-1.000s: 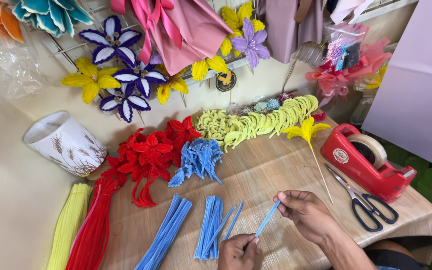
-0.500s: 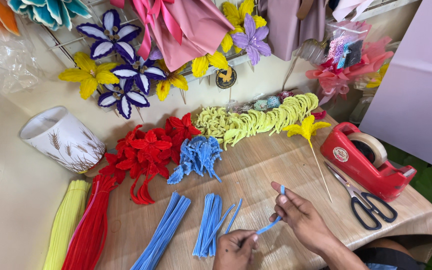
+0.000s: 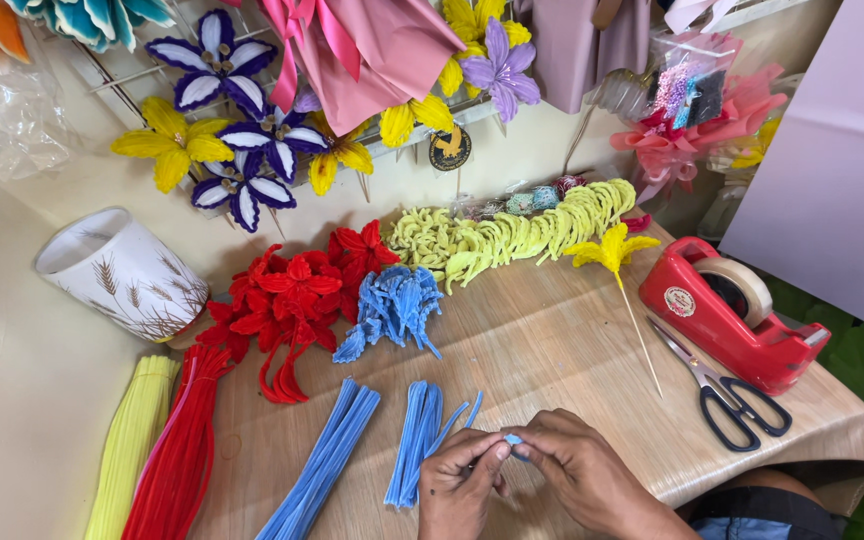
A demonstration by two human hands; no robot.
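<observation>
Since the earlier moment the long blue stem that had stuck up from the right hand (image 3: 587, 470) had been folded down, and both hands had drawn together at the near edge of the wooden table (image 3: 552, 340). Only a small bent bit of blue pipe cleaner (image 3: 514, 439) showed now, pinched between the fingertips of the left hand (image 3: 460, 483) and those of the right, both sets closed tight on it so the knuckles nearly touched. Just to the left of that pinch lay a short bundle of blue stems (image 3: 414, 440), and a little farther left a longer blue bundle (image 3: 322, 470), both flat on the wood. Well off to the left again lay the long red stems (image 3: 177, 450) and the yellow stems (image 3: 132, 450) side by side. To the right of the hands, apart from them, lay black-handled scissors (image 3: 727, 395), and beyond those sat a red tape dispenser (image 3: 737, 310). A yellow flower on a thin stick (image 3: 610, 250) lay beyond the grip, slanting away. Farther back were a clump of blue petals (image 3: 392, 305), red flowers (image 3: 292, 290) beside it, and a row of yellow curled pieces (image 3: 512, 235). A white cup with a wheat pattern (image 3: 122, 270) leaned at the far left, and finished purple and yellow flowers (image 3: 222, 130) hung along the wall.
</observation>
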